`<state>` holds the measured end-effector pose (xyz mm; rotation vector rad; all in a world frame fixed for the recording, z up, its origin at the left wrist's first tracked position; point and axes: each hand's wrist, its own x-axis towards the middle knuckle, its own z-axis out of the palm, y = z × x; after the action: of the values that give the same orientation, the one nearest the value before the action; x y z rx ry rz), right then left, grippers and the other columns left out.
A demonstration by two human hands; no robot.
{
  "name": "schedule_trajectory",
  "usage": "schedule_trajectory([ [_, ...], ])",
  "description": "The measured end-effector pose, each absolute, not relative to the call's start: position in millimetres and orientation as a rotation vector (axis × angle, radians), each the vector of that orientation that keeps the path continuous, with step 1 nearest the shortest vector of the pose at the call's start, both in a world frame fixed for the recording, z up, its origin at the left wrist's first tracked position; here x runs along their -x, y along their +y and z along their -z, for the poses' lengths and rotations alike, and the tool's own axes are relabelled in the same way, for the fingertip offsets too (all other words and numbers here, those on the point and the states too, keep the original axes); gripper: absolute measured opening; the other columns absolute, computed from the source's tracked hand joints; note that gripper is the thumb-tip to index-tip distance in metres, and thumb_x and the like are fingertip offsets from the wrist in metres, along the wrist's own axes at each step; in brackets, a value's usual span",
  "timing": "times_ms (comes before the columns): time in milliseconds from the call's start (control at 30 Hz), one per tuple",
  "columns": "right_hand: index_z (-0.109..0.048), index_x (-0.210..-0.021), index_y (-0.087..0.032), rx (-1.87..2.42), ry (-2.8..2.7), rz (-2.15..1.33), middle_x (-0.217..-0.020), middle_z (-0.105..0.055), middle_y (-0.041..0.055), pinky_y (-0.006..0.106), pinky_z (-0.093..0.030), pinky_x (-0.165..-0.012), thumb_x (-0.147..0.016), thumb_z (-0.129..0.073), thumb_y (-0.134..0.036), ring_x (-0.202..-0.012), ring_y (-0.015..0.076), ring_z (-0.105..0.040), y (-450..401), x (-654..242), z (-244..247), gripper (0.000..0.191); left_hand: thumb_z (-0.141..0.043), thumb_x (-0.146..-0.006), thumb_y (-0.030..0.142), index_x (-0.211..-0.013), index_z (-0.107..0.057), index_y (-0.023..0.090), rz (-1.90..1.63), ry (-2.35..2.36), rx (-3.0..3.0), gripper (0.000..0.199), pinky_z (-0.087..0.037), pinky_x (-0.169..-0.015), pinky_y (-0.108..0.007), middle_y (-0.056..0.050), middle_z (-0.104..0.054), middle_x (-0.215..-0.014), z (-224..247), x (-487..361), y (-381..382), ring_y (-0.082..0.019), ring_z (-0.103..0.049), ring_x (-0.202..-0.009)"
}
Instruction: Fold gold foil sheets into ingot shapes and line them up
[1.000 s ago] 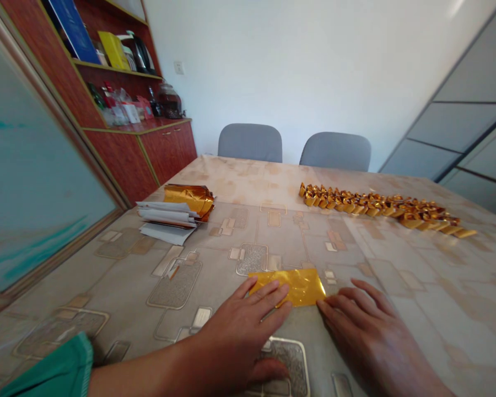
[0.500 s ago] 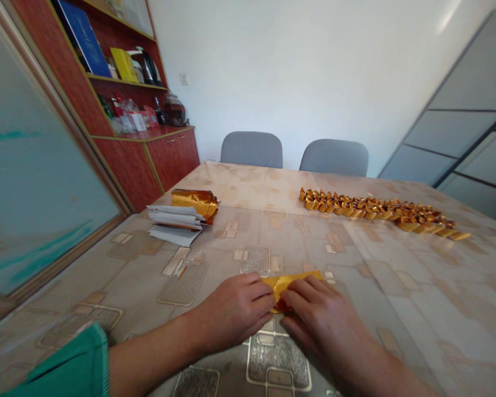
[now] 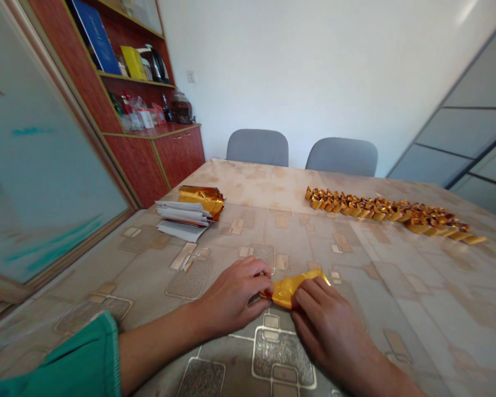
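Observation:
A folded piece of gold foil paper (image 3: 287, 289) lies between my hands, low over the near middle of the table. My left hand (image 3: 235, 295) pinches its left end between thumb and fingers. On its right part, the curled fingers of my right hand (image 3: 328, 314) close over the foil and hide some of it. Several folded gold pieces (image 3: 376, 209) stand in packed rows at the right back. To the left lies a stack of gold foil sheets (image 3: 202, 199), beside white-backed folded papers (image 3: 182, 220).
The patterned table (image 3: 231, 237) has a clear cover. Two grey chairs (image 3: 257, 147) stand at its far edge. A red-brown cabinet (image 3: 179, 157) holding jars and boxes is at the back left, near a glazed panel (image 3: 45, 143).
My left hand has shifted to a pinch at the foil's left end, and more of the foil's middle shows. The foil now tapers toward the left. The whole view has shifted slightly.

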<state>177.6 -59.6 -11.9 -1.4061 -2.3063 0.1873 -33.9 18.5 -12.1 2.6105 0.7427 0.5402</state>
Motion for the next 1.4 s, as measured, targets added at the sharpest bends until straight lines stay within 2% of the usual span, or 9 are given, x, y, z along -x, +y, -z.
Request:
schedule_trajectory([
  [100,-0.061,-0.084,-0.020,1.453,-2.257,-0.253,-0.085,-0.062,0.0051,0.034,-0.043,-0.070,-0.088,-0.060,-0.018,-0.080,0.0230,-0.055,-58.7,-176.6,10.4,0.004,-0.060,-0.086,0.016,-0.090,-0.065,0.019,-0.558,0.708,-2.598,0.007,-0.044,-0.088,-0.034,-0.006,-0.061,-0.104,13.0,34.6,17.9,-0.020,-0.056,-0.099],
  [267,-0.057,-0.076,-0.020,1.441,-2.200,-0.320,-0.082,-0.060,0.0046,0.030,-0.040,-0.066,-0.091,-0.051,-0.014,-0.077,0.0198,-0.055,-55.6,-178.8,13.9,0.017,-0.060,-0.086,0.014,-0.085,-0.062,0.018,-0.614,0.775,-2.539,0.005,-0.045,-0.087,-0.034,-0.005,-0.062,-0.103,12.7,35.8,18.7,-0.020,-0.056,-0.098],
  [433,-0.050,-0.068,-0.020,1.494,-2.131,-0.365,-0.074,-0.057,0.0023,0.030,-0.036,-0.066,-0.088,-0.050,-0.012,-0.072,0.0186,-0.053,-51.4,-179.3,20.0,0.022,-0.062,-0.088,0.015,-0.082,-0.062,0.018,-0.616,0.862,-2.507,0.006,-0.044,-0.086,-0.033,-0.005,-0.062,-0.104,14.0,35.3,21.4,-0.021,-0.055,-0.100],
  [967,-0.049,-0.065,-0.020,1.510,-2.102,-0.213,-0.070,-0.053,0.0020,0.031,-0.031,-0.065,-0.079,-0.051,-0.008,-0.069,0.0196,-0.048,-48.0,-174.9,35.1,0.018,-0.071,-0.084,0.020,-0.077,-0.059,0.017,-0.548,1.006,-2.519,0.014,-0.040,-0.089,-0.039,-0.005,-0.059,-0.111,19.3,27.7,26.2,-0.024,-0.052,-0.108],
  [1067,-0.049,-0.069,-0.020,1.534,-2.099,-0.209,-0.071,-0.053,0.0017,0.031,-0.031,-0.064,-0.076,-0.053,-0.007,-0.068,0.0194,-0.049,-48.2,-175.4,35.4,0.015,-0.073,-0.082,0.019,-0.077,-0.059,0.017,-0.562,1.017,-2.505,0.015,-0.040,-0.090,-0.039,-0.005,-0.059,-0.112,21.7,26.9,27.2,-0.024,-0.052,-0.109],
  [1133,-0.054,-0.078,-0.019,1.533,-2.110,-0.225,-0.074,-0.055,0.0019,0.031,-0.033,-0.064,-0.076,-0.054,-0.007,-0.069,0.0196,-0.050,-48.5,-175.9,33.8,0.012,-0.073,-0.082,0.020,-0.076,-0.059,0.017,-0.564,1.023,-2.500,0.016,-0.040,-0.091,-0.039,-0.004,-0.059,-0.112,22.6,26.3,27.8,-0.024,-0.052,-0.109],
  [1267,-0.062,-0.111,-0.023,1.489,-2.195,-0.209,-0.082,-0.059,0.0040,0.032,-0.038,-0.065,-0.079,-0.056,-0.008,-0.072,0.0208,-0.054,-49.1,-176.6,29.5,0.036,-0.073,-0.081,0.021,-0.075,-0.059,0.018,-0.575,1.037,-2.495,0.016,-0.040,-0.091,-0.040,-0.004,-0.059,-0.112,22.1,25.5,27.6,-0.024,-0.053,-0.108],
  [1400,-0.067,-0.111,-0.024,1.484,-2.247,-0.141,-0.083,-0.060,0.0057,0.032,-0.041,-0.065,-0.082,-0.058,-0.011,-0.074,0.0217,-0.056,-49.9,-177.3,28.5,0.034,-0.072,-0.080,0.019,-0.073,-0.059,0.017,-0.581,1.058,-2.486,0.015,-0.041,-0.091,-0.041,-0.005,-0.060,-0.110,20.8,24.3,25.9,-0.025,-0.053,-0.108],
])
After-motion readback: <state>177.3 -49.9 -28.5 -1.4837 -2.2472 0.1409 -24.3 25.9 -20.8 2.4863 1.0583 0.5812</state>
